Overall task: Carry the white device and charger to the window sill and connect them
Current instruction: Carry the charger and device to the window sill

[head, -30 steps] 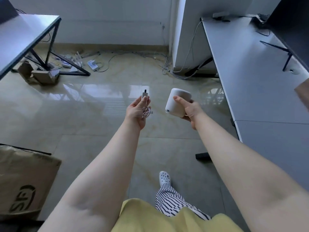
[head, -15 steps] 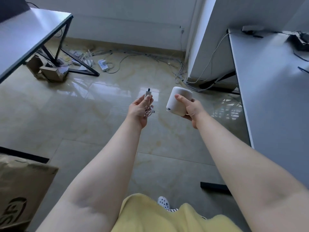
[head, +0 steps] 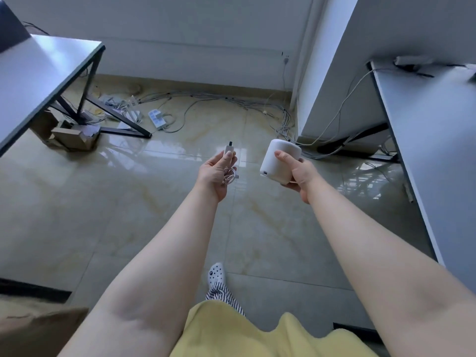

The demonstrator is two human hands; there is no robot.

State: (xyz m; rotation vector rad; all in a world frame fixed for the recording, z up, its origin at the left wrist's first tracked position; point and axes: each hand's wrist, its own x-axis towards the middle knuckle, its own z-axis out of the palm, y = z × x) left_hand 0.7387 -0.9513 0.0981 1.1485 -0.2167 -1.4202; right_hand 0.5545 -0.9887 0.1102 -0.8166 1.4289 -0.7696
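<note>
My right hand (head: 296, 173) grips the white device (head: 278, 158), a rounded cylinder tilted with its base and a small port facing me. My left hand (head: 213, 173) holds the charger (head: 230, 150), a small white plug with a dark tip pinched under my thumb, its thin white cable coiled in my palm. Both hands are held out over the tiled floor, about a hand's width apart. No window sill is in view.
A grey desk (head: 38, 81) with black legs stands at the left, cardboard boxes (head: 74, 137) beneath it. Another grey desk (head: 432, 130) runs along the right. A power strip (head: 157, 119) and several cables (head: 231, 101) lie by the far wall. A brown box (head: 33, 331) sits at the lower left.
The view has moved forward and turned left; the left desk and far wall are closer. My hands keep their hold on the device and charger. One foot has stepped forward.
</note>
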